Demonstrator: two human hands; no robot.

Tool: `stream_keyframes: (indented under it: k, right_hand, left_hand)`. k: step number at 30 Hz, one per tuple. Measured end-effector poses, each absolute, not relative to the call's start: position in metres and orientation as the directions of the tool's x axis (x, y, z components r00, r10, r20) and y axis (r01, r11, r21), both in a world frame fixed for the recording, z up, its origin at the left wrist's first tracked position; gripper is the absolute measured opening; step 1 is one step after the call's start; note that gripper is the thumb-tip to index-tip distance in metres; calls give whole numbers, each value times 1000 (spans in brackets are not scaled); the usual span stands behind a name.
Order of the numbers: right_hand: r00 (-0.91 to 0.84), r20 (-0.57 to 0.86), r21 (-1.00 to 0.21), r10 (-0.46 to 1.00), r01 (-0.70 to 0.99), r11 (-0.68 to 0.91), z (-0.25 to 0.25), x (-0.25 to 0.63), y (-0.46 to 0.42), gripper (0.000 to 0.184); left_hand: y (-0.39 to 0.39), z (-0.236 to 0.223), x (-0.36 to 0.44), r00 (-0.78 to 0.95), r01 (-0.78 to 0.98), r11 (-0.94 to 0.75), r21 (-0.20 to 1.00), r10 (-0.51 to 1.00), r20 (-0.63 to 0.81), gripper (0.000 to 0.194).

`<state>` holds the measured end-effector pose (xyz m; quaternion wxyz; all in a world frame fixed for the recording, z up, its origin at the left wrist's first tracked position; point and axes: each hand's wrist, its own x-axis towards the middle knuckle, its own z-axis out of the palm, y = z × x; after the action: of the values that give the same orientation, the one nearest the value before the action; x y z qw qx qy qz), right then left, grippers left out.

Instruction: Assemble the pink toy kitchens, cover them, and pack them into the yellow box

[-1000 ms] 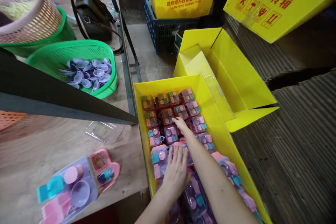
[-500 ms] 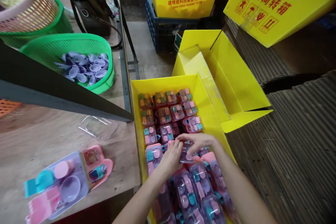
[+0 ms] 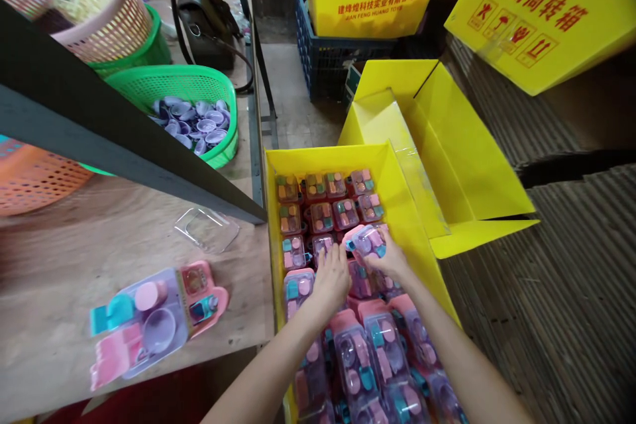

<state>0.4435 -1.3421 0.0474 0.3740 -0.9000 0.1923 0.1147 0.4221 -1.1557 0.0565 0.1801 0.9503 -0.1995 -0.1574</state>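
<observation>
My right hand (image 3: 391, 257) grips a small toy kitchen set (image 3: 368, 242), raised and tilted above the packed rows. It has a pink edge, purple and teal pieces and a clear cover. Beside it, my left hand (image 3: 332, 280) reaches over the packs with fingers stretched forward and slightly apart, close to or touching another pack; the exact contact is hidden. Both hands are inside a yellow box (image 3: 334, 156) filled with several rows of similar sets. Toward the front, larger-looking packs (image 3: 354, 354) lie under my forearms.
On the wooden table (image 3: 238, 305) at left lie an uncovered toy set (image 3: 159, 330) and a clear plastic cover (image 3: 211, 230). A green basket (image 3: 231, 146) holds purple cups. A metal post (image 3: 163, 159) slants across the table. Another yellow box (image 3: 467, 146) stands open behind, by corrugated sheets (image 3: 571, 278).
My right hand has lifted the toy kitchen set up and away from my left hand, turning it. The left hand stays low over the packs. The whole view has shifted slightly.
</observation>
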Motion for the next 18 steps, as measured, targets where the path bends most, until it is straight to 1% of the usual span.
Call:
stream_keyframes:
  k: [2,3,5,9,14,16,18]
  right_hand:
    - [881,-402,-626,-248,-462,-628,29,448,-1342,74]
    - [878,-414,-630,-242,-468,-619,20,450,-1341,73]
    - [872,-421,-632,-249,-479,-608,4,454,-1336,74]
    - [852,-437,-625,-290,-519,-583,-19,465,-1332,74]
    - [861,-421,-662,-286,-507,-551,-28,467,-1332,76]
    - [870,-401,-684,-287,-493,-538,-28,461,-1331,77]
    - [878,-386,-705,-282,-478,-523,-27,454,-1329,75]
  left_hand:
    - [-1157,45,410,825,-383,-876,295,-467,-318,47]
    - [-1158,37,403,802,-405,-875,266,-479,-357,44]
    - [-1159,21,394,764,-425,-869,254,-495,-414,44]
    - [-1160,-2,386,711,-449,-853,266,-521,-472,46]
    - [-1167,-3,384,702,-477,-852,215,-517,-491,43]
    - [-1176,0,384,692,-501,-829,250,-557,-459,39]
    - [-1188,0,385,642,-542,-763,352,-646,-412,38]
